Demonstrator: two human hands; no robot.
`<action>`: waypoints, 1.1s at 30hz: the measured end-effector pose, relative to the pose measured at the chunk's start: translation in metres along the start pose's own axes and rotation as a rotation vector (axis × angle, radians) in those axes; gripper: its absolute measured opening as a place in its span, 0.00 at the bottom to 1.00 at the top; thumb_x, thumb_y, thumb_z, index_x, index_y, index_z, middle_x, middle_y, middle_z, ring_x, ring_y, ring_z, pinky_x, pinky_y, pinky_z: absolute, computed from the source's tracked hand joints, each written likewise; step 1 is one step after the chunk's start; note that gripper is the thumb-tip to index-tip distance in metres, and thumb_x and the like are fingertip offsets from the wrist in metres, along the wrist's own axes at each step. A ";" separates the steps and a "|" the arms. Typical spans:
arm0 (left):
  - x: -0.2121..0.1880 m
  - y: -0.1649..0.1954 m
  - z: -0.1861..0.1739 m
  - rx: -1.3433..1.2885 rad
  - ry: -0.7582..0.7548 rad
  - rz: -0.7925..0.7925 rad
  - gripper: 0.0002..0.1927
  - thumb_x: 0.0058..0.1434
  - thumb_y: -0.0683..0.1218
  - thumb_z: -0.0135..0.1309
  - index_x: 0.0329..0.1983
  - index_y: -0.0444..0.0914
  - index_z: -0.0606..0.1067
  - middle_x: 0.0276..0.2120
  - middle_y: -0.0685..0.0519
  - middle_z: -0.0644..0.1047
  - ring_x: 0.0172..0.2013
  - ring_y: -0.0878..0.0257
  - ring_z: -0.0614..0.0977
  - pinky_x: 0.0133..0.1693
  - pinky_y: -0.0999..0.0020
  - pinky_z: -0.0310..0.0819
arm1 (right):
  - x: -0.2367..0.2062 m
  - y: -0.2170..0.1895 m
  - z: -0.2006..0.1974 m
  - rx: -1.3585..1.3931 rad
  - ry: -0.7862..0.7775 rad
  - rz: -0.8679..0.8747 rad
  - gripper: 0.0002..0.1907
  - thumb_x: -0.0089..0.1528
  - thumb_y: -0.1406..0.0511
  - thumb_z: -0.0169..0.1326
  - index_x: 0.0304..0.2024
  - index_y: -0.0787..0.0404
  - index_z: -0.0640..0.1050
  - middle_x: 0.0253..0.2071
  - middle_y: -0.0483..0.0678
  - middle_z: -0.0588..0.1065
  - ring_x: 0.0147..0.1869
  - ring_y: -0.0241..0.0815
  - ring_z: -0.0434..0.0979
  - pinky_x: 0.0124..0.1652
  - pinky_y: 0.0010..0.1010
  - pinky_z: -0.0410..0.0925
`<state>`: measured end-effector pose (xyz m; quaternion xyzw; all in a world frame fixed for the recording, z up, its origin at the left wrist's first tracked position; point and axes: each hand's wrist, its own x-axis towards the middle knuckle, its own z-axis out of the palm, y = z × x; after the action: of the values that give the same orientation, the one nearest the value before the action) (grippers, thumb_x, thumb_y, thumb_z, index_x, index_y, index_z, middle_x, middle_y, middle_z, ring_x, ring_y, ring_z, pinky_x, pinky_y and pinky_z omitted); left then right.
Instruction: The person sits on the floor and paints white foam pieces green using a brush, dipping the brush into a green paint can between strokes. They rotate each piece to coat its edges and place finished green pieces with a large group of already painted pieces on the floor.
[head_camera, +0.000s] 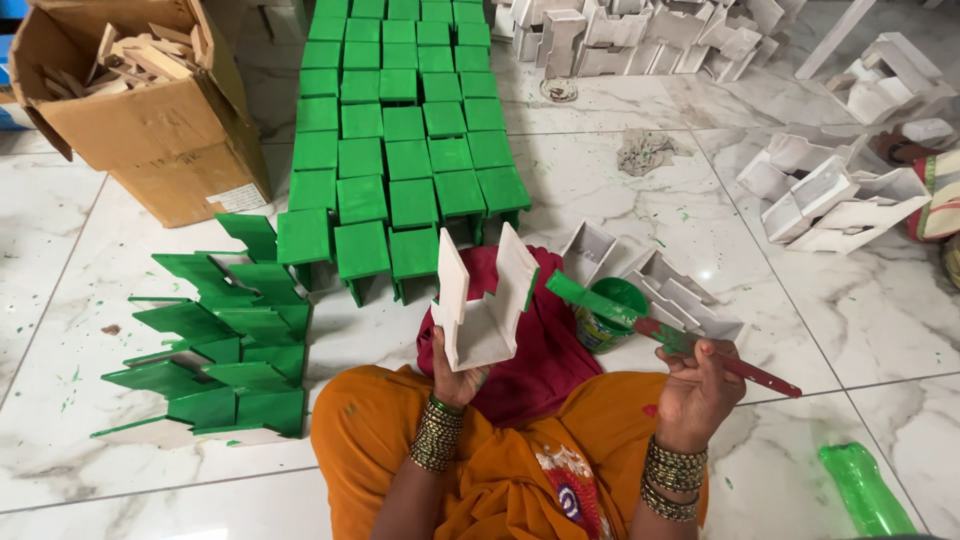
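Starting at the far left, a brown cardboard box (150, 100) sits open on the marble floor (60, 250), stuffed with loose wood offcuts (130, 55), and it has a small white rectangular label (238, 198) low on its front face. Just below it there's a pile of green painted pieces (215, 340) lying on their sides, and next to that a long grid of green painted stands (400, 130) running away from the camera. Left hand (455, 375) is wrapped around the bottom of a white unpainted stand (485, 295), holding it up over the lap, open side up, two side walls pointing up and a bit away, long axis going roughly up-down. Right hand (695, 385) is clenched on a paintbrush (665, 332) lying diagonally, green bristle end pointing up-left at the stand. Between the hands, a small round can of green paint (610, 312) sits on the floor. More white pieces (830, 190) are heaped at right, and a green plastic bottle (865, 490) lies bottom right.
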<state>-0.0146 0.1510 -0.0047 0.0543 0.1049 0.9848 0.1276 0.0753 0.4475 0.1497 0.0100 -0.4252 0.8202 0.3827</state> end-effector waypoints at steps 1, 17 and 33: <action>-0.002 0.000 0.001 0.011 -0.007 0.008 0.40 0.67 0.70 0.42 0.71 0.39 0.59 0.63 0.45 0.70 0.59 0.49 0.77 0.56 0.48 0.77 | -0.001 0.001 -0.001 0.011 -0.018 0.005 0.04 0.70 0.69 0.57 0.43 0.63 0.74 0.38 0.53 0.78 0.38 0.45 0.81 0.42 0.41 0.78; 0.011 -0.016 0.012 -0.019 0.037 0.126 0.36 0.70 0.64 0.44 0.73 0.39 0.59 0.65 0.48 0.71 0.62 0.51 0.75 0.61 0.46 0.73 | 0.023 0.010 -0.046 0.226 -0.186 0.173 0.07 0.76 0.68 0.56 0.45 0.63 0.73 0.43 0.52 0.77 0.43 0.42 0.77 0.49 0.42 0.77; 0.015 -0.024 0.014 -0.014 -0.031 0.170 0.40 0.72 0.70 0.36 0.75 0.38 0.57 0.65 0.42 0.70 0.62 0.45 0.76 0.61 0.45 0.72 | 0.014 0.031 -0.024 0.091 -0.374 0.302 0.09 0.65 0.75 0.61 0.46 0.72 0.76 0.43 0.56 0.78 0.46 0.53 0.82 0.48 0.44 0.79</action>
<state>-0.0219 0.1802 0.0052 0.0775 0.0910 0.9918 0.0455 0.0533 0.4625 0.1175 0.1155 -0.4479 0.8702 0.1696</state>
